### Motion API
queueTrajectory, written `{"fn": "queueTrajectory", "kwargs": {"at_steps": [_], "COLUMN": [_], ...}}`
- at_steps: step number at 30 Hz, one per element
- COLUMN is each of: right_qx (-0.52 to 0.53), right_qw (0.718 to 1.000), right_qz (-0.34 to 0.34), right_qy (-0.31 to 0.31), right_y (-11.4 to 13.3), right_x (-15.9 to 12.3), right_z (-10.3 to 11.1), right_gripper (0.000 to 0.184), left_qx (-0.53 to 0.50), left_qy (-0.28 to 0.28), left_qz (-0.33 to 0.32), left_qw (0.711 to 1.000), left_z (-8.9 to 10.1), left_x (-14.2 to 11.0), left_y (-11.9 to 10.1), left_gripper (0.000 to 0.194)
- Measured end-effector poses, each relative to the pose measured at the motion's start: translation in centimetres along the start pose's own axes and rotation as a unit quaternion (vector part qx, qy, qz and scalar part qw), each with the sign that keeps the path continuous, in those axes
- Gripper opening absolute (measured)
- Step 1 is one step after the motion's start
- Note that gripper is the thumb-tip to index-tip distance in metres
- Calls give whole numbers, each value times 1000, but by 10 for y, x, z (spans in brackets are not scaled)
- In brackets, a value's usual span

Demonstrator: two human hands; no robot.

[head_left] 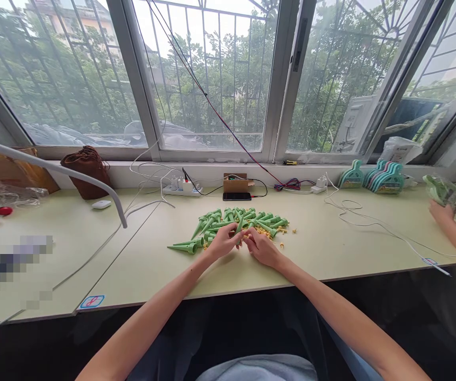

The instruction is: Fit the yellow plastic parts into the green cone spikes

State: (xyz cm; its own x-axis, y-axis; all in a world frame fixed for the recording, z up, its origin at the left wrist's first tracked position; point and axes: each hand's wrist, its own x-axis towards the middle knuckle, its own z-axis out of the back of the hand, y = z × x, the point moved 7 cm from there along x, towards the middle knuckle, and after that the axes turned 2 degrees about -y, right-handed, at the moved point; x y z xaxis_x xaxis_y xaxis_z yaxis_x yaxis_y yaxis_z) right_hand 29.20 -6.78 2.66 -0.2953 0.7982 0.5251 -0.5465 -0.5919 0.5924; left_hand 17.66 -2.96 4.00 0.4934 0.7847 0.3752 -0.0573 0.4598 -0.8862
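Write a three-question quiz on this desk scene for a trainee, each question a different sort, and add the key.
1. True or false: the left grip holds a green spike.

2. Which lies just in front of the small cardboard box?
a) a brown drawstring pouch
b) a black phone
c) a red ball

3. Fill in the colour: the small loose pieces near the heap of spikes are ____.

Key: 1. True. 2. b. 3. Yellow.
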Motion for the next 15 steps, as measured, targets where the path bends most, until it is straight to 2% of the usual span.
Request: {"fn": "queueTrajectory", "kwargs": {"at_steps": [15], "right_qx": [11], "right_qw": [1000], "right_qz": [10], "right_qy": [9], "right_y": [4], "right_x": [1], "right_z": [0], "right_gripper": [19], "left_qx": [5], "left_qy": [5], "left_qz": [4], "left_qw": [1000], "left_z": [0], "left_x": [-1], "left_y": [3], "left_gripper": [36]}}
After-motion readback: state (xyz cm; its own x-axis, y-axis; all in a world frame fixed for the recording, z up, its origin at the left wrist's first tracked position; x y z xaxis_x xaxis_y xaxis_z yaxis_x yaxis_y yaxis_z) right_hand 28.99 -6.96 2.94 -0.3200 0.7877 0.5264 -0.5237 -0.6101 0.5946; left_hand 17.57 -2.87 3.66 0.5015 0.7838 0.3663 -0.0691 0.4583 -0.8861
